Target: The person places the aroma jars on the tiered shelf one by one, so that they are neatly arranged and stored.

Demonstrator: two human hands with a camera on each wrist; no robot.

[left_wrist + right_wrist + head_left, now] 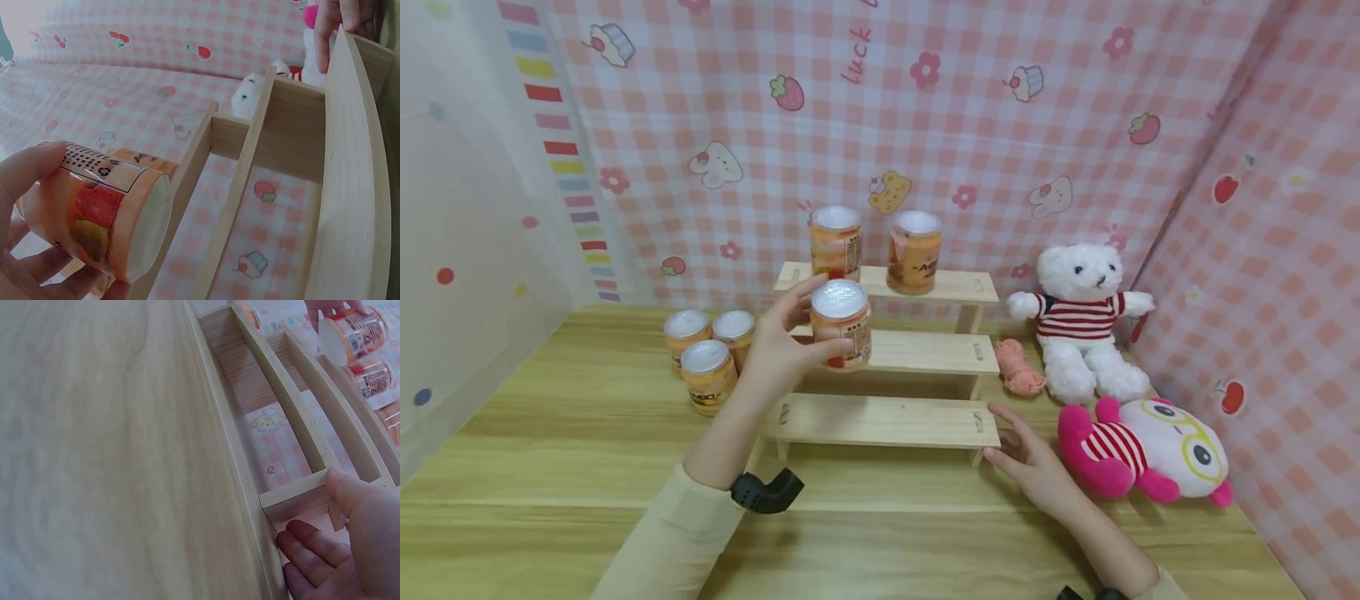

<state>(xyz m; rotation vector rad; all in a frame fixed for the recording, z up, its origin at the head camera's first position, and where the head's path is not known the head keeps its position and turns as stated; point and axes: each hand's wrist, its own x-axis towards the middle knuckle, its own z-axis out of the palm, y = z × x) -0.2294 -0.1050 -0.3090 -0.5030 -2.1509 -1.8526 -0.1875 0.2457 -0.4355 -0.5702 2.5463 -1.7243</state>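
Observation:
My left hand (pixel 790 337) grips a can (pixel 842 329) with a silvery lid and an orange label, thumb on one side and fingers on the other. The can is held up in front of the middle step of a three-tier wooden shelf (pixel 880 417). On the top step stand a left can (pixel 833 243) and a right can (pixel 917 262) of the same kind. My right hand (pixel 1030 467) is at the right end of the lowest step. In the right wrist view its thumb (pixel 350 490) touches the board's corner, the other fingers loosely bent below.
Three more cans (pixel 706 371) stand on the table (pixel 580 433) left of the shelf. To the right are a peach yarn skein (pixel 1018 368), a white teddy bear (pixel 1081 317) in a striped shirt and a pink plush toy (pixel 1150 454) lying down. Patterned cloth (pixel 925 150) hangs behind.

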